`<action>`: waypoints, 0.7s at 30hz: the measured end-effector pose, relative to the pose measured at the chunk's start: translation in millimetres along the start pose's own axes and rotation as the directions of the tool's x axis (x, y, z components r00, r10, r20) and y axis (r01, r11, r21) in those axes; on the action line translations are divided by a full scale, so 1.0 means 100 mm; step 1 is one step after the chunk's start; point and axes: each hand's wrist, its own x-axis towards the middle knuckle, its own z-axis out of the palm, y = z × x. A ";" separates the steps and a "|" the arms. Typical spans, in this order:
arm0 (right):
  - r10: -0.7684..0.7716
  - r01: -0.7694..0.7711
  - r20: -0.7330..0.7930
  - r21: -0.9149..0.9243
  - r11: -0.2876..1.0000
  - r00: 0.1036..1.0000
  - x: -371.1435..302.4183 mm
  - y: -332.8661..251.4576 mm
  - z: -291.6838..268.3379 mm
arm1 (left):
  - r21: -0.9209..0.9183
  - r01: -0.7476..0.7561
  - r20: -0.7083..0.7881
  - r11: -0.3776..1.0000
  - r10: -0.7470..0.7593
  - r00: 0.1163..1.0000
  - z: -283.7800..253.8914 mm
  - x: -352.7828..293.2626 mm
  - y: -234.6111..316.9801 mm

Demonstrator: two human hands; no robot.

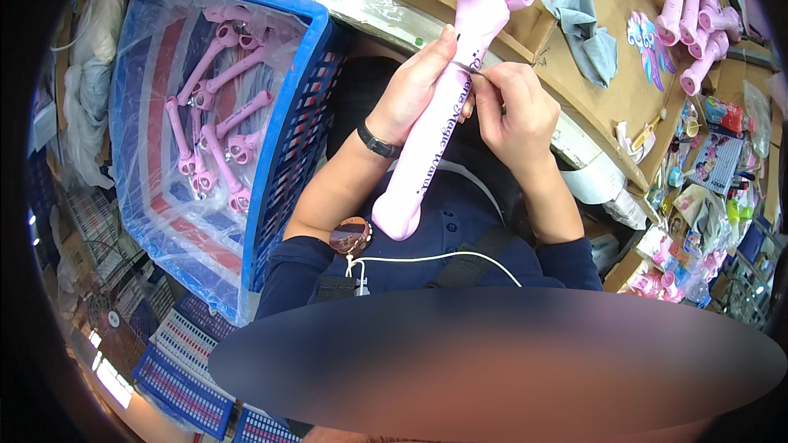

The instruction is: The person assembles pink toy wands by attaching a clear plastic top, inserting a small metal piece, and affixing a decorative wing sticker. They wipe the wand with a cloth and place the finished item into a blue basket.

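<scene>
A pink toy wand (427, 135) slants across the front of my body, its round openwork head away from me and its rounded butt end close to my chest. My left hand (417, 86) wraps round the shaft just below the neck, thumb along the side. At the same height my right hand (517, 107) is closed in a pinch against the shaft's right side. A thin dark line crosses the shaft beside those fingertips; what they pinch is too small to make out. Dark lettering runs down the shaft.
At left stands a blue basket (287, 123) lined with clear plastic, holding several pink wands (217, 143). The cardboard-covered bench (566, 98) bears a grey cloth (584, 33), a blue-and-purple wing-shaped piece (648, 45) and more pink wands (698, 16). Mixed packages crowd the far right.
</scene>
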 end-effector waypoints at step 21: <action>0.028 -0.028 0.014 0.019 0.999 1.000 0.00 0.02 -0.02 | -0.001 0.003 0.004 1.000 -0.003 1.000 0.01 0.00 -0.01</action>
